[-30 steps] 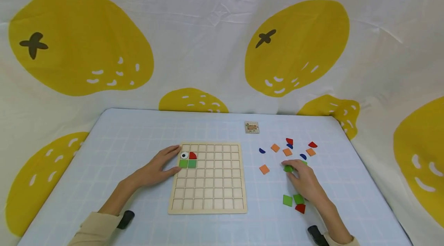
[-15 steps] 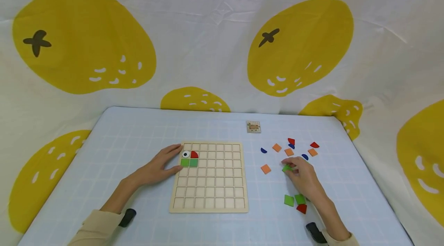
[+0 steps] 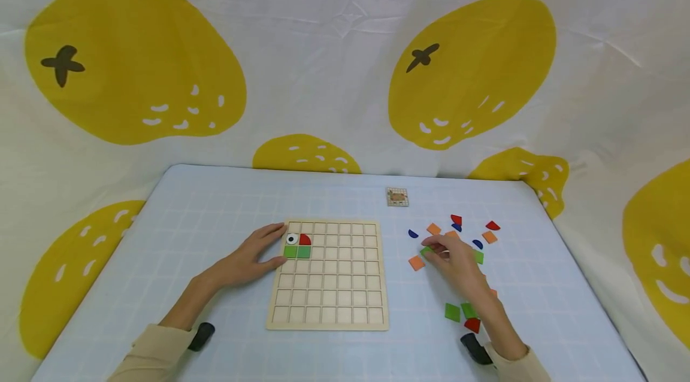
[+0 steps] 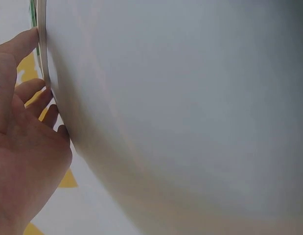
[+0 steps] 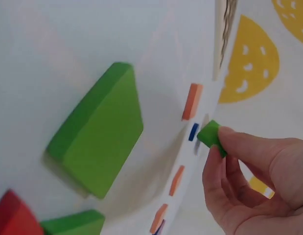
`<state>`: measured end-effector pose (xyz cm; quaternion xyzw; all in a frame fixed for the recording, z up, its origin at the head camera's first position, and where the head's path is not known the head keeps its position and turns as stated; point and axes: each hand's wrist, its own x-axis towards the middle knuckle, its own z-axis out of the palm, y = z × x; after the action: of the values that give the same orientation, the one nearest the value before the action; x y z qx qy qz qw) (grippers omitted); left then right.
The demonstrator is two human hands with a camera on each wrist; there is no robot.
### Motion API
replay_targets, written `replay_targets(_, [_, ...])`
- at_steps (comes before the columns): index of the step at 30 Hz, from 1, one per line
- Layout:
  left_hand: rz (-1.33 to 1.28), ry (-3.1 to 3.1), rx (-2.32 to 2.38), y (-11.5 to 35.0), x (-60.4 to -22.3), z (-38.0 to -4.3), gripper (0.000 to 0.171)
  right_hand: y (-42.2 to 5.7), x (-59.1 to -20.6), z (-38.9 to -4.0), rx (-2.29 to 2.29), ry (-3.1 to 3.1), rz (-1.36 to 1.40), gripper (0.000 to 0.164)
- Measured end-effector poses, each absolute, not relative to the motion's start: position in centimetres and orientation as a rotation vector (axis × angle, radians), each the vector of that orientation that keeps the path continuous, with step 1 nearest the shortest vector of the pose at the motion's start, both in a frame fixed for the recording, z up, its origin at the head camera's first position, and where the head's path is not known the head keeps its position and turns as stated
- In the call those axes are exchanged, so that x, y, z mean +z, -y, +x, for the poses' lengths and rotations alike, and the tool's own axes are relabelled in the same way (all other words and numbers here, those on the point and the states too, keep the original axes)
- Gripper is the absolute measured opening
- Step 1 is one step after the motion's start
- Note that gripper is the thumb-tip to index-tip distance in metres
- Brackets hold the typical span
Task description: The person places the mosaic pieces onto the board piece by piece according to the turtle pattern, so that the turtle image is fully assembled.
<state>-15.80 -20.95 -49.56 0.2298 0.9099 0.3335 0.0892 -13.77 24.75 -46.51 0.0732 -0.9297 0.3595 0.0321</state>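
Note:
My left hand [image 3: 250, 259] rests at the left side of a wooden grid board [image 3: 329, 297], thumb and fingertips touching its edge. Four squares near the board's upper left hold a white eye tile [image 3: 291, 239], a red quarter-round tile [image 3: 305, 239], a green tile [image 3: 290, 251] and a darker green tile [image 3: 304, 251]. Between thumb and fingers, my right hand [image 3: 458, 265] pinches a green square tile [image 5: 209, 135], raised over the table to the right of the board. Just beside that hand lies an orange square tile [image 3: 416, 263].
Several loose tiles lie around the right hand, among them a blue half-round [image 3: 412, 233], a red piece [image 3: 493, 226] and a green square [image 3: 452, 312]. A small picture card [image 3: 397, 197] lies behind the board. A patterned cloth [image 3: 323, 70] hangs behind the table.
My right hand has lifted the green tile from among the loose pieces and carried it left, toward the board. The left hand stays at the board's edge.

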Motion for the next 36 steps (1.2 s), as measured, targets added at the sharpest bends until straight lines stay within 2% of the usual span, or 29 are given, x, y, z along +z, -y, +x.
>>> replay_targets(9, [0.677, -2.704, 0.992, 20.8, -49.7, -15.9, 0.075, -21.7, -46.2, -14.9, 1.233, 2.840, 0.266, 0.017])
replay_targets(36, [0.669, -2.705, 0.963, 21.1, -49.6, -16.0, 0.075, -11.5, -46.3, -15.2, 1.558, 2.746, 0.526, 0.012])
